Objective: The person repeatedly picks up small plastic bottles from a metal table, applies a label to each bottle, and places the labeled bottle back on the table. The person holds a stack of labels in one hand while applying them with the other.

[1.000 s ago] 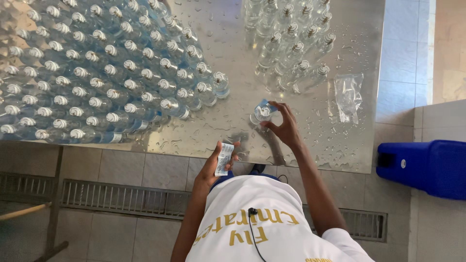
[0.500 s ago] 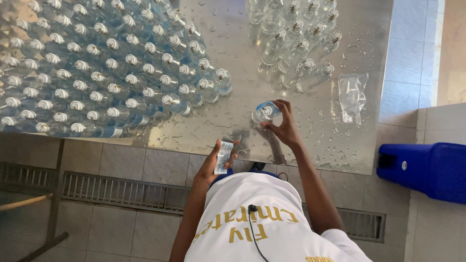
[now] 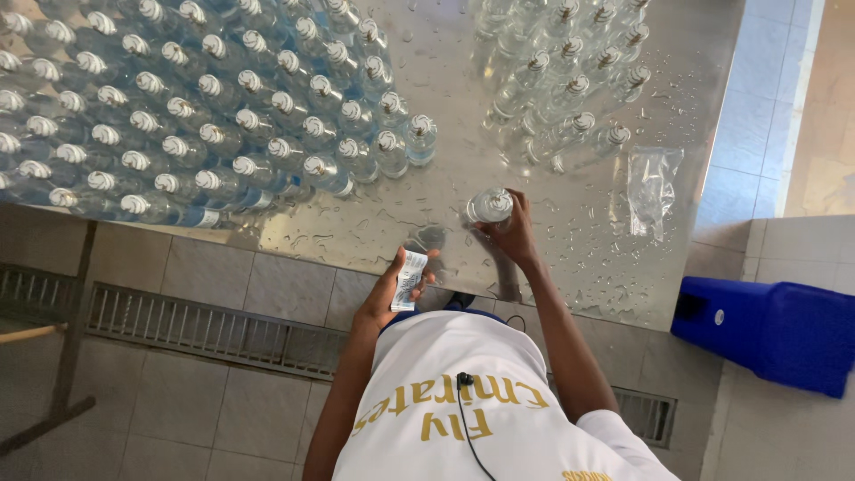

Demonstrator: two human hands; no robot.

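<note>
My right hand (image 3: 509,233) grips a clear capped water bottle (image 3: 488,207) standing upright on the wet steel table (image 3: 419,240), near its front edge. My left hand (image 3: 392,289) holds a small stack of white and blue labels (image 3: 409,279) just off the table's front edge, a short way left of the bottle. Several labelled capped bottles (image 3: 214,116) stand in tight rows at the left. Several unlabelled clear bottles (image 3: 561,89) cluster at the back right.
A crumpled clear plastic bag (image 3: 652,187) lies on the table's right side. A blue plastic container (image 3: 770,330) sits on the tiled floor at the right. A metal floor drain grate (image 3: 178,325) runs under the table.
My right hand has drawn the single bottle a little closer to the front edge. My left hand with the labels has stayed put.
</note>
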